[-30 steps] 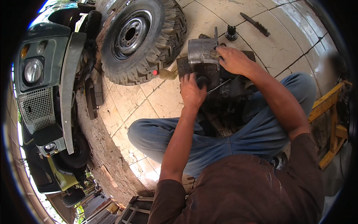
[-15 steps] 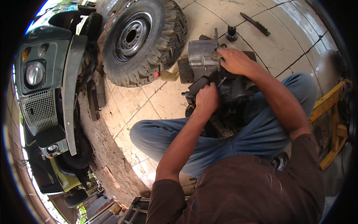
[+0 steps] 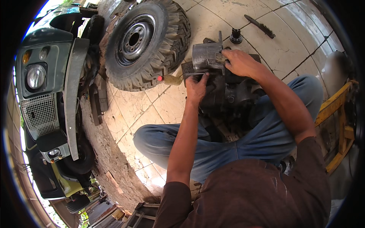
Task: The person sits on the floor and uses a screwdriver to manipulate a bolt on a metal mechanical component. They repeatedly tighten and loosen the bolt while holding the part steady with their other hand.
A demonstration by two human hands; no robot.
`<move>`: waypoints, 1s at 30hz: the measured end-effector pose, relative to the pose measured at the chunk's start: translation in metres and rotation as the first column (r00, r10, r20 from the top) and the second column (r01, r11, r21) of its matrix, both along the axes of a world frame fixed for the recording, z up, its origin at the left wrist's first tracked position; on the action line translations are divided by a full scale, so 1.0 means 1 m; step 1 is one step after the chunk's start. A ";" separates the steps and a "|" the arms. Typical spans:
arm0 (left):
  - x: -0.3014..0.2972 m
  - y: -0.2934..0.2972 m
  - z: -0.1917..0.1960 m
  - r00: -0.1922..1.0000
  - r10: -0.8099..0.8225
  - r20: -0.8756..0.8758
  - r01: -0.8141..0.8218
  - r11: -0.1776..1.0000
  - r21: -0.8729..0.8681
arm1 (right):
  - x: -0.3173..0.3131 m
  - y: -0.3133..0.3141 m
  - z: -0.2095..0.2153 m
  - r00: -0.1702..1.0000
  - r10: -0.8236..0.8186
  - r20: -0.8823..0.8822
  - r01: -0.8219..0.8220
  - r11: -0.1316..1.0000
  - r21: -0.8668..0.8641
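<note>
A dark, greasy metal gearbox-like housing [image 3: 207,55] sits on the floor between my bent legs, its upper part a lighter grey curved casing. At the casing's near left edge, my left hand [image 3: 196,88] is closed, thumb and fingers pinching a thin metal rod [image 3: 197,74] that lies along the edge. My right hand [image 3: 242,62] rests at the casing's right side, fingers curled over a small dull brownish piece [image 3: 219,57] pressed against the metal. Its kind cannot be made out. Black lower parts of the housing [image 3: 237,95] lie in shadow near my knees.
A large knobbly tyre on a black wheel [image 3: 161,45] lies at the upper left. Beside it is a bottle with a red cap [image 3: 171,79]. A black round part [image 3: 235,36] and a wire brush [image 3: 260,26] lie beyond. A vehicle front [image 3: 45,76] stands left, a yellow frame [image 3: 334,110] right.
My left hand has moved left and away from me, from the housing's middle to the casing's near edge. The rod has swung from slanting upward to lying flat. My right hand has barely moved.
</note>
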State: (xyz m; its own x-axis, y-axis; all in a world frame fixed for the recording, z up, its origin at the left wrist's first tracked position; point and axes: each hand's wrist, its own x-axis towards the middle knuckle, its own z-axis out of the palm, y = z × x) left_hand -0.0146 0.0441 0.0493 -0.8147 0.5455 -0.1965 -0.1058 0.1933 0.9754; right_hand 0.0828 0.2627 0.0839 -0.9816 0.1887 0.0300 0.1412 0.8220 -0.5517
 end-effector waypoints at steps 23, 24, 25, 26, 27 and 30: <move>-0.032 -0.039 0.034 0.948 0.271 -0.165 -0.283 0.958 -0.053 | -0.001 -0.002 0.002 1.000 0.011 0.013 -0.011 1.000 0.019; -0.018 -0.029 0.038 0.971 0.194 -0.141 -0.196 0.981 -0.002 | 0.001 -0.002 0.003 1.000 -0.002 0.009 0.001 1.000 0.012; -0.007 -0.021 0.038 0.986 0.113 -0.121 -0.107 0.993 0.052 | 0.001 -0.002 0.002 1.000 -0.001 0.027 0.001 1.000 0.009; -0.002 -0.017 0.035 0.990 0.079 -0.113 -0.077 0.997 0.029 | -0.001 -0.002 0.004 0.999 0.007 0.038 -0.007 1.000 0.006; 0.002 -0.015 0.027 0.994 0.044 -0.100 -0.043 0.999 0.006 | -0.002 -0.002 0.005 0.999 0.012 0.053 -0.012 1.000 0.003; -0.011 -0.029 0.010 0.983 0.175 -0.051 -0.181 0.971 -0.154 | -0.002 -0.001 -0.003 0.999 0.014 0.031 -0.015 1.000 0.026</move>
State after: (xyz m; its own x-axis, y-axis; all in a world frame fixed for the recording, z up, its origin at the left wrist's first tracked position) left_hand -0.0253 0.0150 0.0589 -0.9042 0.3557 -0.2365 -0.1172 0.3260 0.9381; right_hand 0.0810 0.2614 0.0808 -0.9847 0.1739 0.0044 0.1457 0.8383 -0.5253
